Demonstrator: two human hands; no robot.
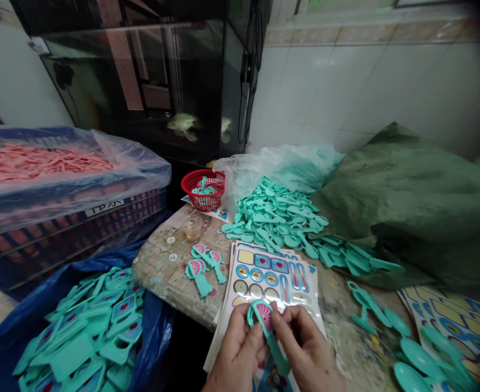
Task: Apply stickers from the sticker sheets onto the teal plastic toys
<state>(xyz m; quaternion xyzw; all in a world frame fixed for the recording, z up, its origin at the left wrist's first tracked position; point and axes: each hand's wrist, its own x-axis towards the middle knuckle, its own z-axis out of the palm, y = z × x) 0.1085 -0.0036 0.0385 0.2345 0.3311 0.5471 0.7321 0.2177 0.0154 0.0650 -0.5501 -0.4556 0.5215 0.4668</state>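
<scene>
Two big things fill the back: a dark glass fish tank (150, 81) with pale fish in it, and to the right a slumped green sack (411, 201) against the tiled wall. At the left stands a crate (60, 223) under clear plastic, heaped with pink parts (31, 160). Below it a blue bag (31, 305) lies open, full of flat teal pieces (85, 337), some with stickers. The worn table (170, 272) carries a spreading pile of teal toy parts (281, 218) that spills out of a clear bag. Teal spoons (415, 354) lie at the near right, beside more yellow-and-blue sticker sheets (460, 316). A stack of sticker sheets (264, 272) lies in the middle, straight before the person. A red mesh basket (204, 190) at the far edge holds a few teal pieces. Three stickered fan-shaped toys (203, 264) lie left of the stack, and a small clear cup (193, 231) stands just behind them.

Both hands meet low over the near end of the stack. The left hand (238, 348) is curled, its thumb and fingers pinching the rim of a teal fan toy (266, 326). The right hand (305, 348) is curled too, with its fingertips pressed on the toy's round head, which bears a pink sticker. The toy's handle points down between the two hands, and its lower end seems to rest against the right palm, though the view there is unclear.
</scene>
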